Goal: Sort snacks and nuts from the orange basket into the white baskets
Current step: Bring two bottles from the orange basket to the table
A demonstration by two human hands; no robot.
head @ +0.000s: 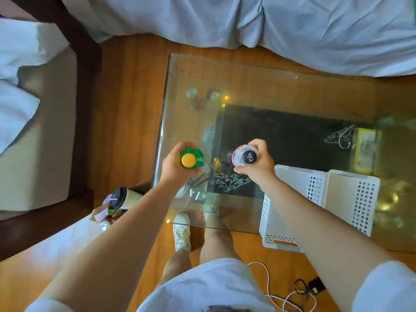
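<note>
A: Head view. How many of each thing?

B: Two bottles, two white baskets, one glass worktop [281, 86]. A green bottle [192, 157] with a yellow cap, and a clear bottle [245, 155] with a black cap and a red-and-white label.

A: And the grips?

B: The left hand [177, 164] is curled round the green bottle, fingers wrapped about its body just under the cap. The right hand [258, 163] is curled round the clear bottle the same way. Both are closed grips, each holding its bottle upright above the worktop's near left part, the bottles near each other but apart.

A: The baskets?

B: Both sit at about 4 o'clock from the hands, on the worktop's near right corner, touching side by side. The left basket [292, 183] is partly hidden by the right forearm; the right basket [353, 194] is at its 3 o'clock. I cannot make out anything inside either one. No orange basket shows.

A: Anything else?

B: At 8 o'clock from the left hand, on the floor, a cup [122, 198] with a dark lid among some litter. A bed [247, 19] with pale sheets lies at 12 o'clock beyond the worktop. A white cable [270, 289] curls on the floor at 5 o'clock.
</note>
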